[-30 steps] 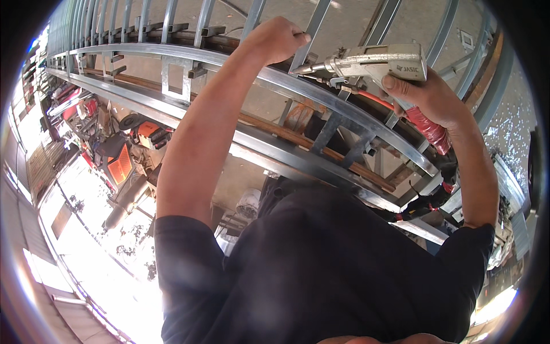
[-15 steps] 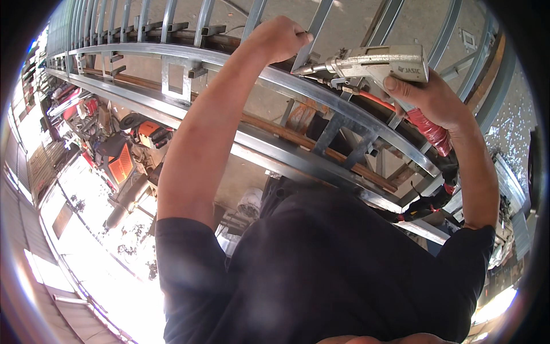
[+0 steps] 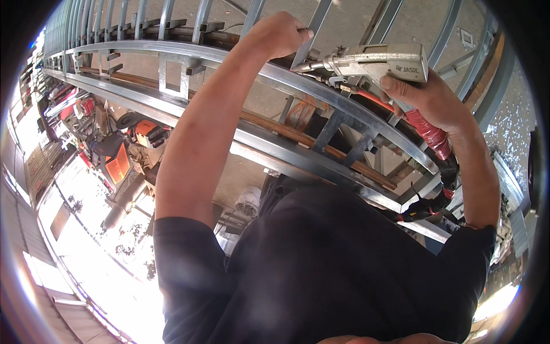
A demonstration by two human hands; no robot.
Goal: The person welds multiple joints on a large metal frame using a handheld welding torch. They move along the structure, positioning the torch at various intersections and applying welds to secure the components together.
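Note:
My right hand grips a handheld welding gun by its red-wrapped handle. The gun has a silver-grey body and a narrow nozzle pointing left. Its tip is at the foot of an upright metal bar, where the bar meets a long grey rail. My left hand is closed just left of the nozzle, thumb and fingertips against that same bar. Its fingers are partly hidden behind the back of the hand.
Several parallel bars run along the frame to the far left. A black-wrapped cable trails from the gun past my right side. An orange-and-black machine and a white bucket stand on the floor below the frame.
The view has shifted slightly, and my left hand appears a touch higher. Both hands keep their grips, and the nozzle stays at the same joint.

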